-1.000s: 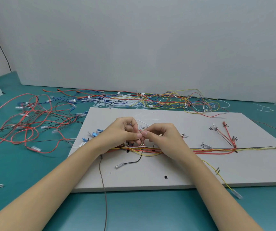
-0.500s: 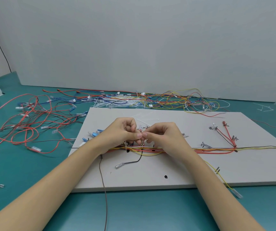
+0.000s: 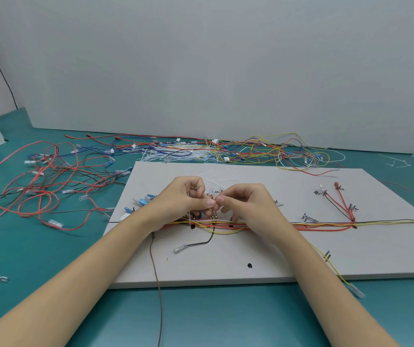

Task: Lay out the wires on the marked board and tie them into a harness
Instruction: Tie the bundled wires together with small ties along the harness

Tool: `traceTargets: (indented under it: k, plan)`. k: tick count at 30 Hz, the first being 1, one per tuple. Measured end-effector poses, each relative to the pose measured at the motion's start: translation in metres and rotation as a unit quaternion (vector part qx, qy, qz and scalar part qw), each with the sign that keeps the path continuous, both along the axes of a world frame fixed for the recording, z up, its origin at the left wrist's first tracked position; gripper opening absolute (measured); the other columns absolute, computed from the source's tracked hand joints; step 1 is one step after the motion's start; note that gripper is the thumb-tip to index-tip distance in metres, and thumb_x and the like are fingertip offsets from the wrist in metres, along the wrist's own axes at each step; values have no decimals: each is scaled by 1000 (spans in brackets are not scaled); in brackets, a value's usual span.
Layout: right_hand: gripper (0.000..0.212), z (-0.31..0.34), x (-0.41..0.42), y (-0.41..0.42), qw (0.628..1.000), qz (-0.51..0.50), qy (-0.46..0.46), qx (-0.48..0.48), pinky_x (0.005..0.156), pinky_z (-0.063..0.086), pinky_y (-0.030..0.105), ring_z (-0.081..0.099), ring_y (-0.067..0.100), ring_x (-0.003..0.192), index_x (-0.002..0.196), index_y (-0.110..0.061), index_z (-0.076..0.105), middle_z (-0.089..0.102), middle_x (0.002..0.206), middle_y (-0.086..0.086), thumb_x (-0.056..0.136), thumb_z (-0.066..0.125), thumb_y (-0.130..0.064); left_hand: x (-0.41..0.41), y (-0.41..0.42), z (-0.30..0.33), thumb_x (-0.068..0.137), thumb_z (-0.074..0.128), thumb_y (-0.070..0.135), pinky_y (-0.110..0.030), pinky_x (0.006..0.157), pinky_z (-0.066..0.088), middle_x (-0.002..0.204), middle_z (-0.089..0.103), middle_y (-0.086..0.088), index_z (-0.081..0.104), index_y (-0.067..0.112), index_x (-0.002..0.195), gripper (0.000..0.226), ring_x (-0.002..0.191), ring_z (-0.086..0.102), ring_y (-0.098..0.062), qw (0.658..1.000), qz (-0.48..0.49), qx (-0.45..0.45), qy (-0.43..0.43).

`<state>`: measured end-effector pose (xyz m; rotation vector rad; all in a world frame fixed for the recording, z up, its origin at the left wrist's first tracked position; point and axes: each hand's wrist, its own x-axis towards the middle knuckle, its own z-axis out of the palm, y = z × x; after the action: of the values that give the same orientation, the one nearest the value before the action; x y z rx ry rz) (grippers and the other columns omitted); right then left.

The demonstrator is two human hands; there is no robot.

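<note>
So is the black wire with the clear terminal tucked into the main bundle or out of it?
Out. The black wire drops below the bundle and curls loose across the board, its terminal lying free.

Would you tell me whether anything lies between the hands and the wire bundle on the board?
Nothing visible does. The left hand and right hand meet directly above the wire bundle on the board, fingertips pinching something small there.

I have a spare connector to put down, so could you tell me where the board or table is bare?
Bare spots: the board's near strip, between the wire bundle and its front edge, and the teal table between the forearms. Crowded: the loose wires on the left, the tangle behind the board, and around both hands.
</note>
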<state>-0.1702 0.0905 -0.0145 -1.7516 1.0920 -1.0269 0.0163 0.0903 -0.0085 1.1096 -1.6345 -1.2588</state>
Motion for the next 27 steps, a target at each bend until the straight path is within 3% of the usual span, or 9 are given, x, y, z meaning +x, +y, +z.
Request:
traceTargets:
  k: [3, 9, 16, 20, 24, 27]
  plan:
    - [8, 1, 0, -1, 1000, -14, -27, 4, 48, 49, 25, 62, 10, 62, 87, -1, 72, 69, 69, 2, 89, 67, -7, 0, 1, 1, 86, 66, -5, -19, 50, 45, 76, 71, -16, 35, 14, 69, 40, 59, 66, -18, 1000, 2, 4, -2]
    - [10, 0, 1, 0, 1000, -13, 2, -2, 52, 48, 26, 58, 6, 58, 90, -2, 71, 66, 70, 5, 91, 66, -11, -1, 2, 2, 86, 67, -3, -18, 49, 44, 74, 72, -12, 35, 13, 70, 39, 57, 64, -17, 1000, -2, 5, -4]
    - [11, -1, -1, -2, 1000, -8, 13, 5, 51, 48, 22, 58, 4, 58, 92, -1, 71, 66, 65, -8, 90, 67, -11, -1, 3, 3, 87, 66, -4, -17, 48, 43, 71, 72, -8, 35, 13, 69, 39, 55, 63, -14, 1000, -6, 7, -8]
    - [10, -1, 0, -2, 1000, -7, 22, -1, 53, 46, 22, 59, 8, 61, 90, -4, 72, 69, 71, 1, 91, 66, -12, -1, 3, 3, 86, 66, -5, -20, 50, 44, 76, 72, -14, 35, 14, 70, 40, 57, 63, -17, 1000, -3, 8, -8]
    - [10, -1, 2, 1, 999, 7, 39, -2, 55, 43, 17, 58, 8, 62, 84, -10, 71, 68, 66, -11, 92, 64, -10, -1, 1, 4, 86, 65, -7, -21, 51, 44, 75, 71, -13, 34, 14, 69, 40, 57, 63, -16, 1000, 0, 6, -9]
    - [11, 1, 1, 0, 1000, -4, 24, 7, 54, 44, 21, 60, 11, 64, 91, -3, 71, 68, 73, 1, 91, 65, -11, -1, 1, 3, 87, 64, -7, -20, 50, 43, 78, 70, -14, 35, 13, 70, 40, 56, 63, -16, 1000, 3, 8, -12]
